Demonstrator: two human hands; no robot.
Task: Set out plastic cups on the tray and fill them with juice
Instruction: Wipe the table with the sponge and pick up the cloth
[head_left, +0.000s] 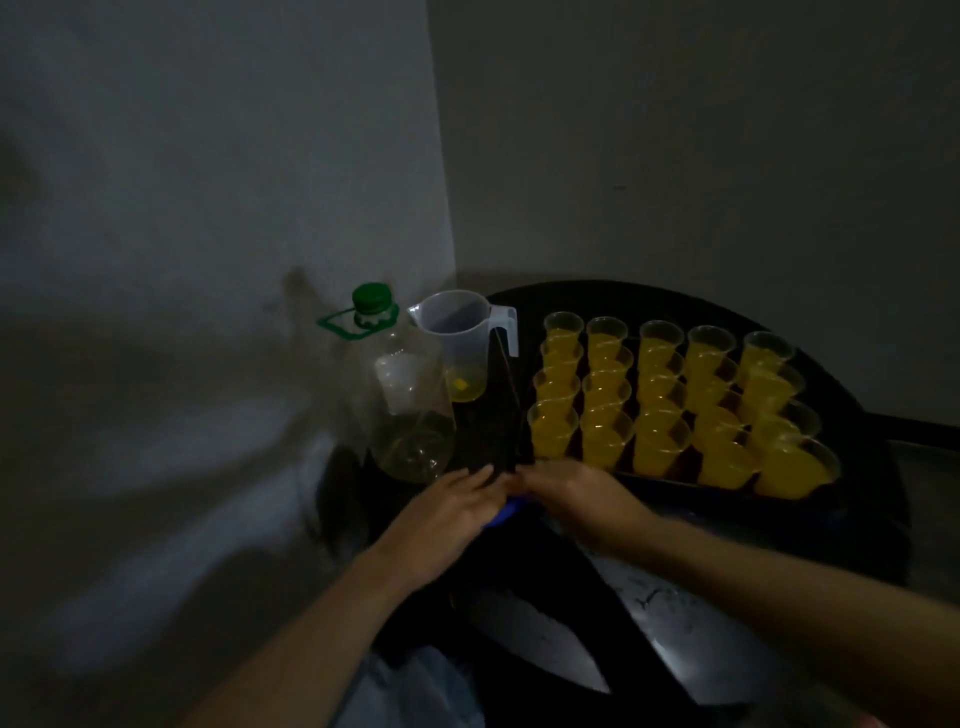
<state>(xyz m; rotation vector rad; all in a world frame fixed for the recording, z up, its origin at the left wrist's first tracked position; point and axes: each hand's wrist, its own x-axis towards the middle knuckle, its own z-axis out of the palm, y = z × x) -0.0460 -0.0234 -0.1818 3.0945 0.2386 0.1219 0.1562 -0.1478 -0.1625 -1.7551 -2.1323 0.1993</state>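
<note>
Two arms show, and both are bare along all that the picture takes in. The left forearm (311, 639) is slim and smooth, narrowing a little toward the wrist. The left hand (441, 512) is bare as well, its fingers (475, 480) long and slender. The right forearm (779, 582) is likewise bare from the picture's right edge to the wrist, and the right hand (576, 496) is bare too. The light is dim and the hands are slightly blurred, so nails and fine marks cannot be made out. At the bottom right corner a small pinkish patch (948, 721) shows; whether it is clothing cannot be told.
</note>
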